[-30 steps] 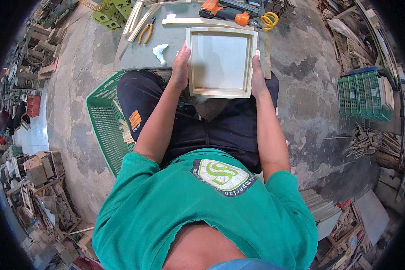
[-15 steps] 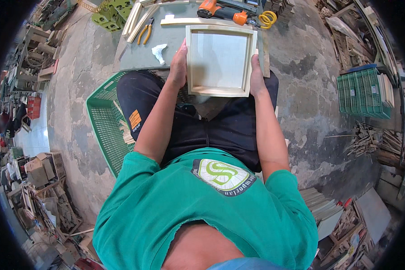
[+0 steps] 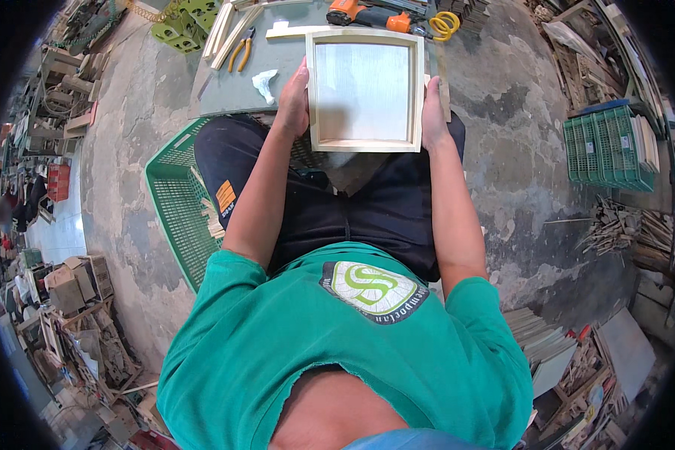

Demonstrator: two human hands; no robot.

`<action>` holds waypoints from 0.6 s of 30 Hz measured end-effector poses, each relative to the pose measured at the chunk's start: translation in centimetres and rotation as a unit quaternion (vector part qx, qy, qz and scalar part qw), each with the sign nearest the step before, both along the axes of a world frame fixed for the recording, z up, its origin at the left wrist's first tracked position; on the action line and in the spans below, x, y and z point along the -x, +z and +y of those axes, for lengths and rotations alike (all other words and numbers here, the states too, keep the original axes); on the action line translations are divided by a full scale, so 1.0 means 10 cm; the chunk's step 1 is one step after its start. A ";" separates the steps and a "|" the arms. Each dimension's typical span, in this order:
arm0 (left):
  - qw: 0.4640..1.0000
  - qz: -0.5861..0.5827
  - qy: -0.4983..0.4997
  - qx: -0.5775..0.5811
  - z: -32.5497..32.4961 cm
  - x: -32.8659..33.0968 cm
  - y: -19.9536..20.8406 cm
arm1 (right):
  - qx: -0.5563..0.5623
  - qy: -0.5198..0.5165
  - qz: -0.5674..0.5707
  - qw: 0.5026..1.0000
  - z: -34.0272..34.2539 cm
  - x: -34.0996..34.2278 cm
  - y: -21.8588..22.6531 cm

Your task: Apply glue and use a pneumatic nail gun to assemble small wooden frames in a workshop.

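Note:
A shallow square wooden tray of pale wood is held up over my knees, its hollow side facing me. My left hand grips its left side, with the fingers partly hidden behind the frame. On the opposite side my right hand clasps the edge, thumb pointing up along it. Beyond the tray lies a grey-topped worktable. On it rest pliers with orange handles, a crumpled white scrap, and a wood strip just past the tray's top edge.
An orange and black nail gun with a coiled yellow hose lies at the table's far side. Wood strips lie at its far left. A green basket with wood offcuts stands beside my left leg. Green crates stand at the right.
The tray has risen slightly away from me and straightened from its small tilt. Both hands moved with it and keep their hold.

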State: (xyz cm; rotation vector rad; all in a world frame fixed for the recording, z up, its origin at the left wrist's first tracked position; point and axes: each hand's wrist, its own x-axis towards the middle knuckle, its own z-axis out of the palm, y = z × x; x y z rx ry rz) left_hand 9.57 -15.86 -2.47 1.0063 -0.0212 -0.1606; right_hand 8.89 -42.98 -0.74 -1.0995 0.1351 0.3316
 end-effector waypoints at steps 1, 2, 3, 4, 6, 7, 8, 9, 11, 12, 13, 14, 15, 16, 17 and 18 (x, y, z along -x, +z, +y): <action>1.000 -0.001 -0.001 0.000 -0.01 0.00 0.02 | 0.000 -0.001 -0.001 1.000 -0.01 0.00 0.02; 1.000 0.011 0.006 0.004 -0.03 0.01 0.03 | 0.002 -0.002 -0.001 1.000 -0.01 0.00 0.03; 1.000 0.024 0.012 0.008 -0.04 0.02 0.05 | 0.004 -0.004 0.000 1.000 -0.02 0.00 0.04; 1.000 0.023 0.011 0.008 -0.06 0.04 0.08 | 0.004 -0.005 -0.001 1.000 -0.03 0.01 0.04; 1.000 0.028 0.011 0.009 -0.09 0.06 0.14 | -0.002 -0.018 0.003 1.000 -0.05 0.02 0.04; 1.000 0.028 0.010 0.009 -0.09 0.05 0.14 | -0.002 -0.019 0.003 1.000 -0.07 0.02 0.03; 1.000 0.022 0.008 0.004 -0.09 0.05 0.14 | -0.009 -0.015 0.004 1.000 -0.09 0.02 0.01; 1.000 0.017 0.006 -0.001 -0.10 0.05 0.14 | -0.015 -0.012 0.005 1.000 -0.10 0.02 0.00; 1.000 0.012 0.001 -0.003 -0.11 0.06 0.16 | -0.017 -0.018 0.004 1.000 -0.12 0.03 0.01; 1.000 0.006 -0.003 -0.004 -0.12 0.06 0.17 | -0.017 -0.022 0.002 1.000 -0.13 0.04 0.02; 1.000 0.007 -0.003 -0.005 -0.13 0.09 0.21 | -0.018 -0.022 0.004 1.000 -0.11 0.07 0.07; 1.000 -0.015 0.011 -0.011 -0.15 0.13 0.27 | -0.002 -0.031 -0.009 0.999 -0.07 0.13 0.18; 0.999 -0.037 0.026 -0.017 -0.16 0.15 0.34 | 0.013 -0.040 -0.022 0.999 -0.04 0.17 0.29; 0.999 -0.034 0.025 -0.017 -0.16 0.18 0.41 | 0.014 -0.040 -0.019 0.999 -0.04 0.21 0.39; 0.997 -0.060 0.027 -0.030 -0.15 0.19 0.47 | 0.015 -0.043 -0.042 0.998 -0.05 0.23 0.47; 0.995 -0.086 0.029 -0.043 -0.15 0.20 0.53 | 0.016 -0.045 -0.065 0.997 -0.05 0.24 0.53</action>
